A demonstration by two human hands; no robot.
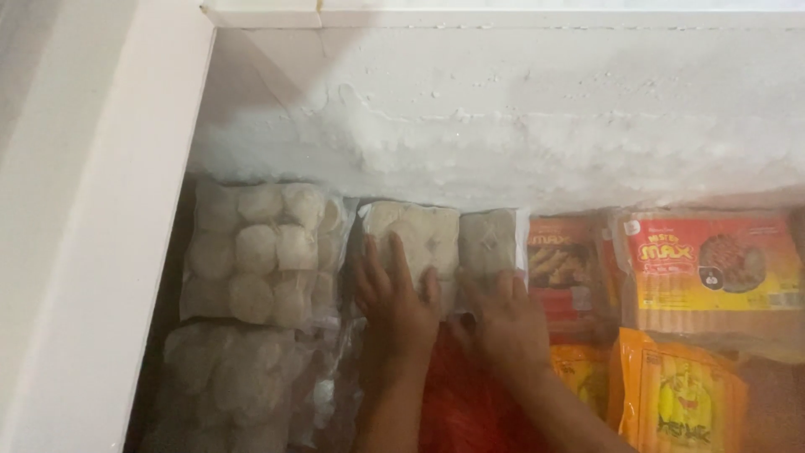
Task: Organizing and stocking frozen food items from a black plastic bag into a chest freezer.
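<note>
At the far left runs the white rim of a chest freezer (101, 252), and its frosted back wall (503, 126) spans the top of the view. Just right of the rim lies a clear bag of round white dough balls (256, 252), with a second, frostier clear bag (226, 386) below it. Right of the first bag, against the frosted wall, stands a clear pack of pale dumplings (419, 239); the left hand (394, 306) lies flat on its lower part, fingers spread and pressing, not clenched. Touching that pack on its right is a smaller clear pack of greyish pieces (488, 239), and the right hand (503, 323) rests open on its lower edge, fingers flat. A red bag (461, 403) shows below and between the wrists. Further right sit an orange snack pack (562, 264), then a red and yellow sausage pack (713, 268), with a yellow pack (683, 394) beneath it
</note>
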